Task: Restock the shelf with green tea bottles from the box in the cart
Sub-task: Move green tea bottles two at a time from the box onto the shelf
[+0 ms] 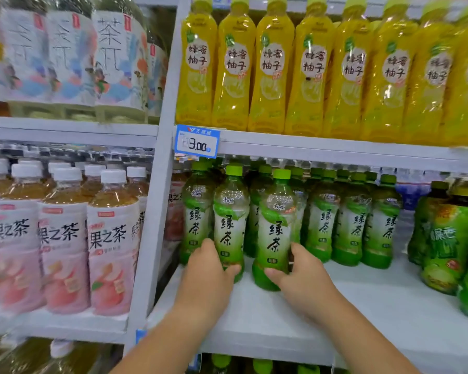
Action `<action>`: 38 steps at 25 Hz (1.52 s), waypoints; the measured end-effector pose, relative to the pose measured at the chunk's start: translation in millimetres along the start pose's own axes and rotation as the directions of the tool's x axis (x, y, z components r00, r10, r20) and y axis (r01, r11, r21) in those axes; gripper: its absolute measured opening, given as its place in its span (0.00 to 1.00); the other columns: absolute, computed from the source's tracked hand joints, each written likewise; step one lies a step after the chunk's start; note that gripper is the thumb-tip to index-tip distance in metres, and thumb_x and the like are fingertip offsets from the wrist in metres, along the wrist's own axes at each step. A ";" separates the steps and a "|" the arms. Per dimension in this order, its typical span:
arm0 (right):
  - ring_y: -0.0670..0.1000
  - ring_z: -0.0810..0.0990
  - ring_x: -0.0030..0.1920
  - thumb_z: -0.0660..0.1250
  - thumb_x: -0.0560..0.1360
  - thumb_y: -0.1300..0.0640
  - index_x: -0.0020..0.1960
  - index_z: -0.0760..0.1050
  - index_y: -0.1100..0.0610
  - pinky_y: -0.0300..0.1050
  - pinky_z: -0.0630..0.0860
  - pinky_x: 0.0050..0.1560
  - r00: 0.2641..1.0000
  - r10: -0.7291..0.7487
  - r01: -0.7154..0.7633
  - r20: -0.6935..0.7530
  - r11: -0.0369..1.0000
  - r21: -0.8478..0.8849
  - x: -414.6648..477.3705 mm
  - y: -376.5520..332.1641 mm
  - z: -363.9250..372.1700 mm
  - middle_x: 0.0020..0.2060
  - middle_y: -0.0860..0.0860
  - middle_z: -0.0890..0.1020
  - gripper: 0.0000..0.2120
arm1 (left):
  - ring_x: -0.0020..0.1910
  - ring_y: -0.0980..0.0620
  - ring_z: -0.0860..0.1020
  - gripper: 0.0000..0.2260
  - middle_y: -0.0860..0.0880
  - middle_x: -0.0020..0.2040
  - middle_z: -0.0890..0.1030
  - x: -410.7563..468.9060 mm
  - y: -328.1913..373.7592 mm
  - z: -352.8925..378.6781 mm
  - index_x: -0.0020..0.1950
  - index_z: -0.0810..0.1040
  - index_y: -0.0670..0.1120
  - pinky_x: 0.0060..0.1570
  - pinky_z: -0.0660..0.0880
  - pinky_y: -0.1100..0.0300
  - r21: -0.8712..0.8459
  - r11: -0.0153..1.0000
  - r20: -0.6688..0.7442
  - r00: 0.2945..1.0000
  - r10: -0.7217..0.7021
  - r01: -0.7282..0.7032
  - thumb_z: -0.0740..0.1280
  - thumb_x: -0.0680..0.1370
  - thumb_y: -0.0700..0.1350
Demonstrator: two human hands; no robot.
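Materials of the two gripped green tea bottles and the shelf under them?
Left green tea bottle and right green tea bottle: clear glossy plastic, probably PET; liquid and bubbles show through above a printed film label. Shelf: smooth matte white, likely painted metal; cannot rule out laminate.

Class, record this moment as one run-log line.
left hand: grips left green tea bottle | right hand: grips right green tea bottle | both bottles: upright, front of shelf
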State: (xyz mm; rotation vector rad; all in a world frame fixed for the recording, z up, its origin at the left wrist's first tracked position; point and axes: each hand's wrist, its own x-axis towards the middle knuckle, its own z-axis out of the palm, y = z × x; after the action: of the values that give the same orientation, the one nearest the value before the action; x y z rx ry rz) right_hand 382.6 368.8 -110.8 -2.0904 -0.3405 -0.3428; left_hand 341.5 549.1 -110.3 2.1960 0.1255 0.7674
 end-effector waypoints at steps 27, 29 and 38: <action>0.30 0.75 0.43 0.78 0.69 0.53 0.52 0.76 0.45 0.23 0.67 0.38 0.991 -0.075 0.085 -0.108 0.993 0.086 32.5 20.2 24.7 0.43 0.34 0.79 0.15 | 0.51 0.45 0.78 0.12 0.46 0.52 0.76 17.1 -2.5 17.9 0.55 0.78 0.44 0.49 0.75 0.54 0.241 0.969 -0.063 0.995 0.074 -0.057 0.71 0.78 0.50; 0.30 0.75 0.44 0.78 0.70 0.53 0.54 0.78 0.46 0.22 0.67 0.39 0.990 -0.089 0.098 -0.105 0.992 0.085 33.9 22.6 25.8 0.44 0.35 0.80 0.15 | 0.51 0.45 0.78 0.12 0.46 0.52 0.77 18.1 -3.3 18.1 0.55 0.79 0.43 0.51 0.75 0.53 0.238 0.969 -0.054 0.995 0.084 -0.069 0.71 0.78 0.49; 0.24 0.73 0.42 0.78 0.70 0.52 0.53 0.71 0.43 0.19 0.67 0.35 0.991 -0.073 0.081 -0.110 0.995 0.065 35.7 25.6 27.1 0.42 0.31 0.75 0.19 | 0.50 0.47 0.77 0.10 0.45 0.52 0.78 20.9 -7.0 19.6 0.55 0.79 0.42 0.52 0.75 0.53 0.169 0.984 -0.082 0.994 0.078 -0.063 0.70 0.79 0.48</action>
State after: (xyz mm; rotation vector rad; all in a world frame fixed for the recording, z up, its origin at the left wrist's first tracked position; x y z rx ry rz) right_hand 428.0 382.8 -131.1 -1.9858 -0.3647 -0.4810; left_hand 370.6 547.8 -115.1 2.3343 0.1624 0.9236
